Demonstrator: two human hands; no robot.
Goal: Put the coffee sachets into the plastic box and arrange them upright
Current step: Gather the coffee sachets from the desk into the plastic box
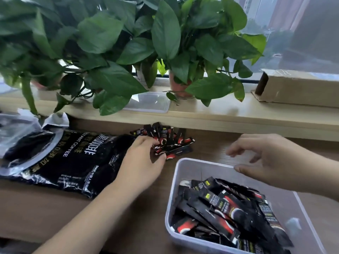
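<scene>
Head camera catches the left hand (145,159) pinching loose sachets (169,139) beside the coffee bag (73,158), right hand (271,160) spread empty over the plastic box (173,187) where boxed sachets (225,208) lie slumped, leafy plants (119,43) overhanging.

box (183,163) top open; ledge (238,116) behind pile (165,142).

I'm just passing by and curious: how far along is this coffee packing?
It is partly done. Many sachets already lie in the box, but jumbled, not upright. In hand: the left hand grips some of the pile on the table, and the right hand hovers open over the box. Left: move that pile, then stand everything upright.
</scene>
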